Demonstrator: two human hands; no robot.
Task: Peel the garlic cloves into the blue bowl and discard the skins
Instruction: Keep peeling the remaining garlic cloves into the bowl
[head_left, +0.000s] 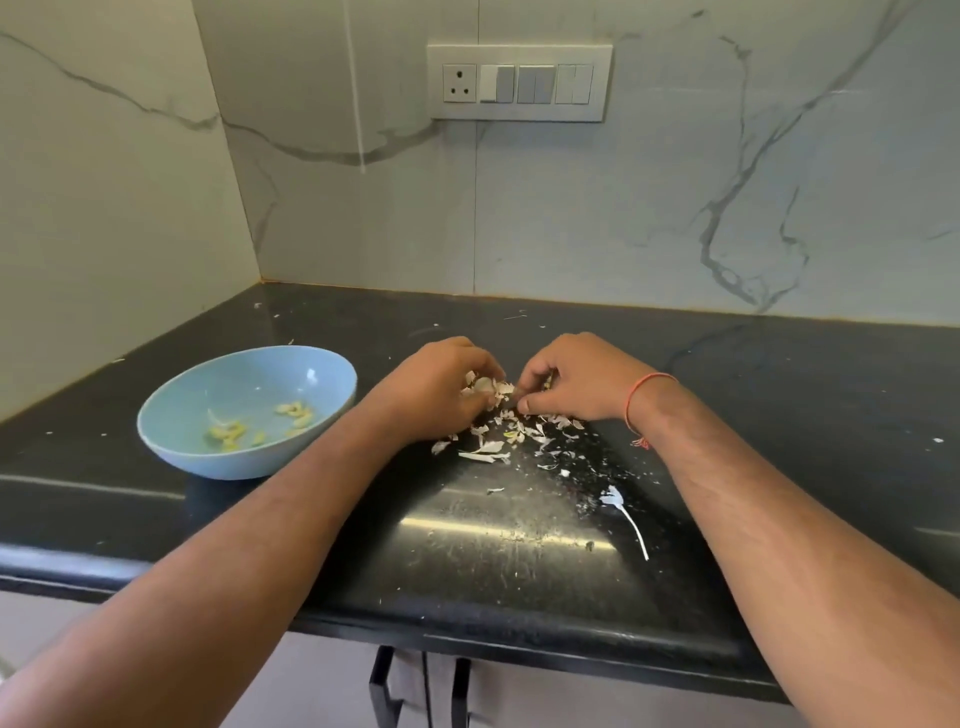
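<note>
Garlic clove (484, 385) is held in the curled fingers of the left hand (441, 387); its papery skin is pinched by the right hand (571, 379) just beside. Loose skins (498, 441) lie on the black countertop (779, 395) directly below. Blue bowl (249, 457), a few peeled cloves (228, 432) inside, sits well left, nearer the left hand; the clove's long axis cannot be made out.

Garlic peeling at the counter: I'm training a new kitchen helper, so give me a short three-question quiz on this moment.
1. True or false: the blue bowl already holds peeled cloves.
2. Where do the skins lie? A) in the bowl B) on the counter C) on the floor
3. Which wrist wears the red thread?

Key: 1 true; 2 B; 3 the right, while the left hand and right hand both pinch the garlic.
</note>
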